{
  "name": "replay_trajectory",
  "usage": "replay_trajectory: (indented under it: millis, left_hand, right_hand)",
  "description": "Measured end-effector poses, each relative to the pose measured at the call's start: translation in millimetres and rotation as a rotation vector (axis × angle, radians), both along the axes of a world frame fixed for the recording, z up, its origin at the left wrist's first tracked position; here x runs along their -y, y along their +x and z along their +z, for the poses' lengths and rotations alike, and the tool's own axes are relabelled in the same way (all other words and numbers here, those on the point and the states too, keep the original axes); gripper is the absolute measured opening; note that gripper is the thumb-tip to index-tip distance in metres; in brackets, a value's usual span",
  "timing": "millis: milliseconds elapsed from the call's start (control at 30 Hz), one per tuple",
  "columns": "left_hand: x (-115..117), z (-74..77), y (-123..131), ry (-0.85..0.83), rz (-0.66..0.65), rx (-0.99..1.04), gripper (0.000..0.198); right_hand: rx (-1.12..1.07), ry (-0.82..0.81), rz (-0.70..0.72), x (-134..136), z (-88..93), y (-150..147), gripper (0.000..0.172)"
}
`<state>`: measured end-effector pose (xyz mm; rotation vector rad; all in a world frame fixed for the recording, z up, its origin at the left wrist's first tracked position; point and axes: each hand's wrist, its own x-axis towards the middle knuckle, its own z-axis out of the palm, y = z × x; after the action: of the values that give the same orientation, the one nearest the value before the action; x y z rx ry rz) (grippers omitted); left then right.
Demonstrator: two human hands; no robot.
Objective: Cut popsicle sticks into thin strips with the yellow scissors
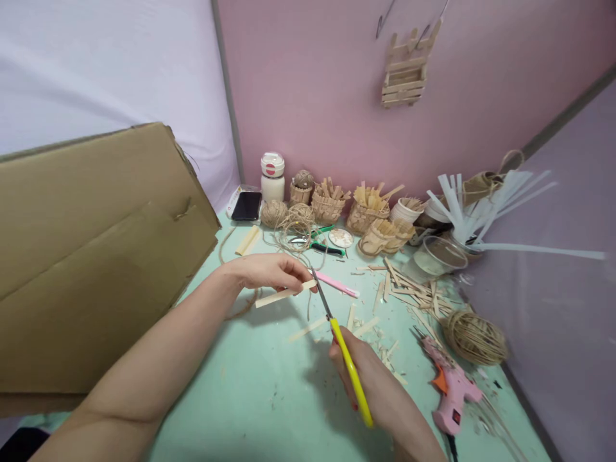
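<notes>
Between the fingers of my left hand (282,273) is a flat pale wooden stick (276,298), its long end pointing left over the table. My right hand (363,362) is wrapped round the yellow handle of a pair of scissors (350,362). The scissor blades reach up to the stick's right end, close to my left fingertips; whether they are cutting into it I cannot tell. A pink craft knife (335,283) lies just behind the blades. Below and to the right are cut stick pieces (366,327) on the green table (240,385).
Green-handled pliers (327,248) and loose twine (298,221) lie behind my hands. Small containers of sticks (368,208) line the back. At right are a pink glue gun (455,391), a twine ball (474,337) and a clear cup (440,256). Cardboard (96,256) stands at left.
</notes>
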<state>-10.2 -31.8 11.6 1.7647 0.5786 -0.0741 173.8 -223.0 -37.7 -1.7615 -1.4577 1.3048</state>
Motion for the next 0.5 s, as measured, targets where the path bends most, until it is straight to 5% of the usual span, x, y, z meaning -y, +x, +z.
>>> replay_trajectory:
  millis: [233,500]
  left_hand:
    - [-14,0.1,-12,0.103,0.069,0.042,0.027]
    - [-31,-4.1,-27,0.12,0.391,0.091,0.026]
  right_hand:
    - [0.004,0.098,-0.092,-4,-8.0,-3,0.037]
    - [-0.011,0.128,-0.101,-5,-15.9,-3,0.035]
